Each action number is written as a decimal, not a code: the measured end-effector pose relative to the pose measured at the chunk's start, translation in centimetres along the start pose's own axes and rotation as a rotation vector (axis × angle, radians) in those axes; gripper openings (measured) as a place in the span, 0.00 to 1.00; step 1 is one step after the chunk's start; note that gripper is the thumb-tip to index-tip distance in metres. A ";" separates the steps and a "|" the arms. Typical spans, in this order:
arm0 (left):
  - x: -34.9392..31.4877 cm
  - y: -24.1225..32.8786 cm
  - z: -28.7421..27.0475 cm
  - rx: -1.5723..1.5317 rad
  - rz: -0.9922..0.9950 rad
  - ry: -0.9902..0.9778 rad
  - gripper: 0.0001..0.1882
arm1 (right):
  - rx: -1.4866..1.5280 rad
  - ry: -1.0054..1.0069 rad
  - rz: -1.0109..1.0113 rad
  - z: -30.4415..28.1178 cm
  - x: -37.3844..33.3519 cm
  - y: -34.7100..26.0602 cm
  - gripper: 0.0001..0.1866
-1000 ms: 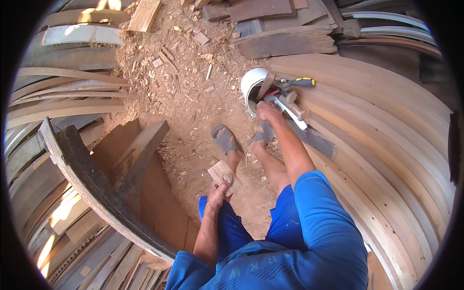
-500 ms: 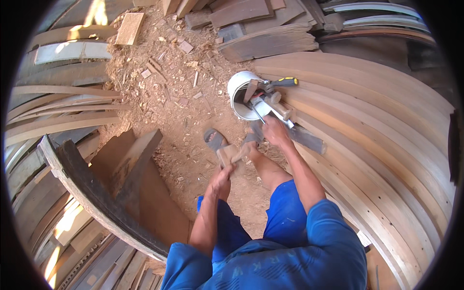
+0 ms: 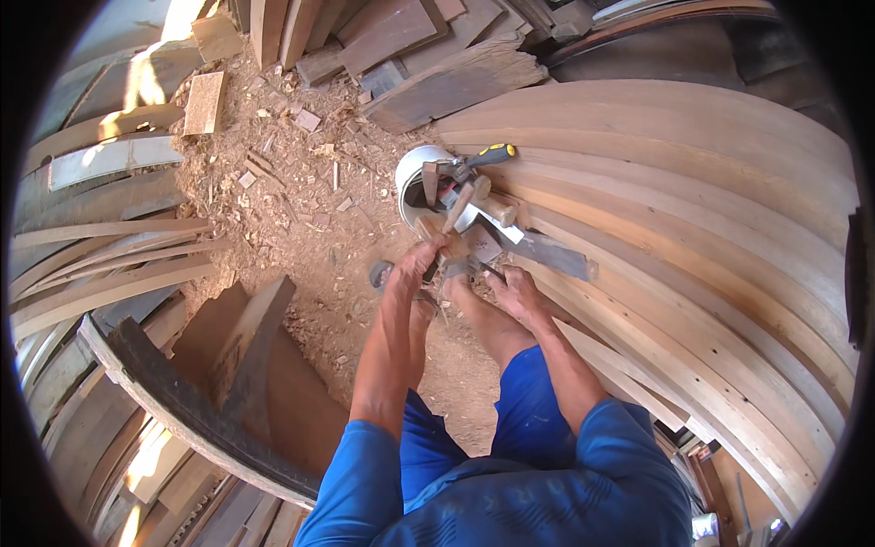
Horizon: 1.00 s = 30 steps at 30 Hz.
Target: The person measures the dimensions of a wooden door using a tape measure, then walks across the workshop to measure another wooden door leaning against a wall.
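Block of wood [image 3: 453, 247] is clasped in the left hand [image 3: 417, 260], above the shaving-strewn floor [image 3: 301, 228], just before the near rim of the white bucket [image 3: 416, 167]; the right hand [image 3: 517, 294] grips a slim dark tool [image 3: 493, 272] close by, contact with the block unclear; both are already in hand, outside the bucket; a yellow-and-black handle [image 3: 494, 154] leans over its right edge, toward the planks [image 3: 656, 196]; any work done on the block cannot be made out.

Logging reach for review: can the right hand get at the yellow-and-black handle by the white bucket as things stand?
Probably yes, once emptied: the right hand seems to hold a dark tool, but the yellow-and-black handle sticks out uncovered beyond the white bucket.
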State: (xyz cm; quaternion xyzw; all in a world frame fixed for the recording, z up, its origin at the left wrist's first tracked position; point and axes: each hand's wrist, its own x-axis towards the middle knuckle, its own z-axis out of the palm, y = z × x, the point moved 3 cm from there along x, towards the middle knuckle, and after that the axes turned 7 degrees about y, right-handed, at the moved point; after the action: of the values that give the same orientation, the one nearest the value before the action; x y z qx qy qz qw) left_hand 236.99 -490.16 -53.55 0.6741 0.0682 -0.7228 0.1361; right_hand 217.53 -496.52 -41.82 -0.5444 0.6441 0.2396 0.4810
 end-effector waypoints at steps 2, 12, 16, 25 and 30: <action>0.8 0.2 -0.6 -0.025 0.027 0.024 0.25 | 0.100 0.093 -0.084 0.4 0.5 0.4 0.20; 1.4 -4.6 -3.5 0.019 0.162 0.247 0.17 | 0.178 0.212 -0.056 1.8 -0.1 0.2 0.17; -1.2 -8.1 -3.3 -0.241 0.302 0.176 0.09 | -0.027 0.189 -0.075 3.8 3.1 5.2 0.14; -5.7 -18.0 -4.1 -0.305 0.143 0.186 0.09 | 0.053 0.355 -0.457 3.6 3.7 -3.1 0.22; -6.1 -16.7 -2.9 -0.275 0.088 0.173 0.10 | -0.286 0.503 -0.515 5.8 6.0 -7.2 0.30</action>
State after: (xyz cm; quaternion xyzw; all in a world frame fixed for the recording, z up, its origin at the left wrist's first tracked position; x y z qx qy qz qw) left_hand 235.26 -472.77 -49.15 0.7113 0.1483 -0.6392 0.2521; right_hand 226.66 -496.67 -48.03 -0.7916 0.5443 0.0571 0.2716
